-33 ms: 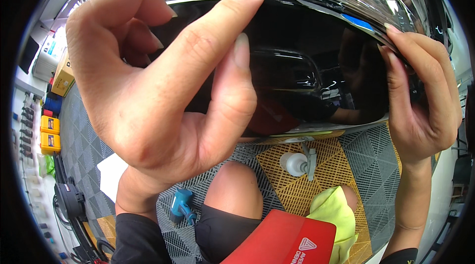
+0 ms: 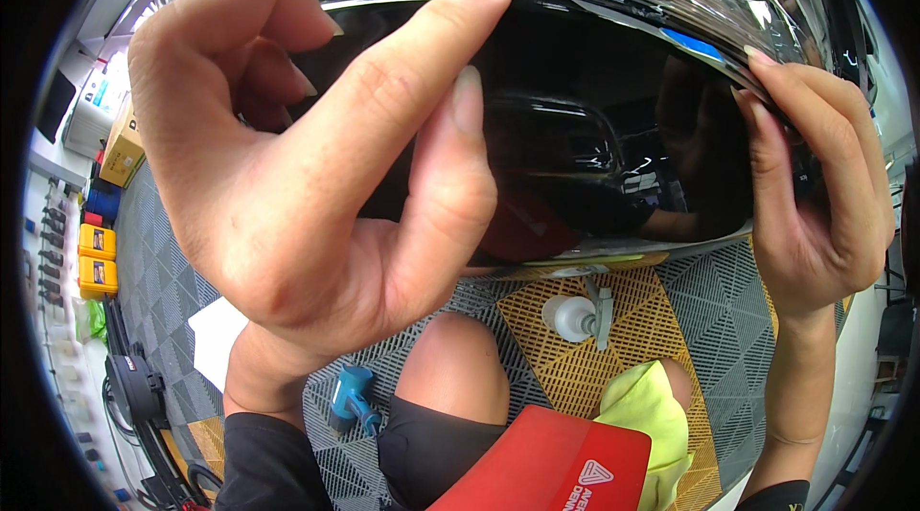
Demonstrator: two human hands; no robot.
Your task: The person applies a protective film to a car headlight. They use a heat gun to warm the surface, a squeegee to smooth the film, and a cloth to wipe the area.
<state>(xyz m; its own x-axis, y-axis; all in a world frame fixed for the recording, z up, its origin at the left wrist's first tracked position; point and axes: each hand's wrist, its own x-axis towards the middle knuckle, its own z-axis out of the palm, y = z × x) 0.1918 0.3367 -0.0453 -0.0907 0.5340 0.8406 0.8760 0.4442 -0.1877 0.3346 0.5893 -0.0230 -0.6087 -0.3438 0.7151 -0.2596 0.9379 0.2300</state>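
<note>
Black glossy sheet (image 2: 565,137) lies below the clear lamp (image 2: 767,13). I register no change: right hand (image 2: 829,185) pinches the sheet's edge; left hand (image 2: 297,185), finger and thumb apart; hold judged steady.

below you, grey grated floor tiles (image 2: 709,310) with yellow panels (image 2: 546,367); to your left, yellow cases (image 2: 98,276), a cardboard box (image 2: 123,152).

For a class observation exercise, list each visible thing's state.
Black surface, glossy, reflecting
Left hand, index extended, thumb apart
Right hand, at the black surface's edge
Yellow-green cloth, draped over a leg
Yellow cases, stacked
Spray bottle, head fitted
Blue tool, unheld
</note>
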